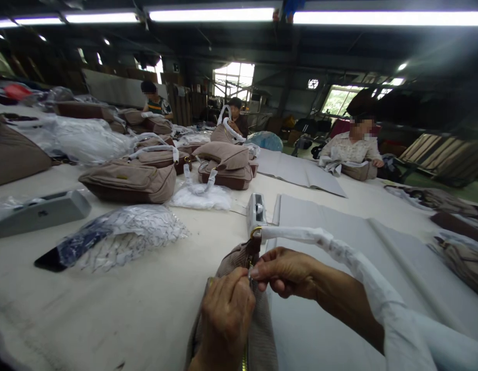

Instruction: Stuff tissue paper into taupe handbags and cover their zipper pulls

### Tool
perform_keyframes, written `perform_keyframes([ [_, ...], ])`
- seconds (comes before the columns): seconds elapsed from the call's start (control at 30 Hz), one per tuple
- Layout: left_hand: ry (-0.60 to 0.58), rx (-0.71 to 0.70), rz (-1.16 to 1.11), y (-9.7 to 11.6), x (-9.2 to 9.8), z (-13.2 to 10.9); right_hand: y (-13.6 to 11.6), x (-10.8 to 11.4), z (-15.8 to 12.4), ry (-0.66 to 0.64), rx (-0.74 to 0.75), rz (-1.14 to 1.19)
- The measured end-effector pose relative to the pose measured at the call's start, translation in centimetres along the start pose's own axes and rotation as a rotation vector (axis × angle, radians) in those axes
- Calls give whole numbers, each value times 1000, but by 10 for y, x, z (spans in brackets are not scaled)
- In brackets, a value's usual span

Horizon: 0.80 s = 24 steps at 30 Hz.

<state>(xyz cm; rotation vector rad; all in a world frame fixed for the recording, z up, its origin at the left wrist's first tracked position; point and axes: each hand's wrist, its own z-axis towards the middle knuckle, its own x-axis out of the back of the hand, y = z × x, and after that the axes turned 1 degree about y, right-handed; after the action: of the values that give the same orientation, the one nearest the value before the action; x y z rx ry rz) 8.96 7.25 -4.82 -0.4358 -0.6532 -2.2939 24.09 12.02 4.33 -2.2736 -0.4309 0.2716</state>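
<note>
A beige handbag [264, 330] with a brown leather tab [253, 246] and a gold ring stands in front of me. Its strap [350, 257] is wrapped in white paper and arcs off to the right. My left hand [229, 306] is closed on the bag's top edge, beside the gold zipper [245, 355]. Just under the tab, my right hand [283, 270] pinches something small and pale at the zipper's end, with its fingertips meeting the left ones. What exactly lies between these fingers is mostly hidden.
Left of the bag lie a plastic-wrapped bundle [126, 234] and a grey dispenser [41, 212]. Beyond are several beige bags [130, 180], a smaller grey device [256, 212] and grey sheets [331, 226]. Three people sit farther off; one, at right, handles a bag [358, 170].
</note>
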Motion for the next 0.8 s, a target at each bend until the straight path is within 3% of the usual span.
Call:
perform_keyframes([
  [0.17, -20, 83, -12, 3, -2, -1, 12, -4, -14, 82, 22, 22],
  [0.33, 6, 151, -28, 10, -1, 0, 36, -11, -19, 148, 150, 199],
  [0.43, -52, 346, -115, 14, 5, 2, 54, -18, -10, 124, 282, 298],
  [0.57, -247, 699, -344, 20, 18, 4, 73, -31, 6, 209, 435, 330],
  [0.7, -416, 969, -625, 20, 32, 7, 83, -41, 13, 303, 545, 241],
  [0.8, -463, 1085, -747, 17, 39, 7, 87, -47, 13, 370, 606, 136],
])
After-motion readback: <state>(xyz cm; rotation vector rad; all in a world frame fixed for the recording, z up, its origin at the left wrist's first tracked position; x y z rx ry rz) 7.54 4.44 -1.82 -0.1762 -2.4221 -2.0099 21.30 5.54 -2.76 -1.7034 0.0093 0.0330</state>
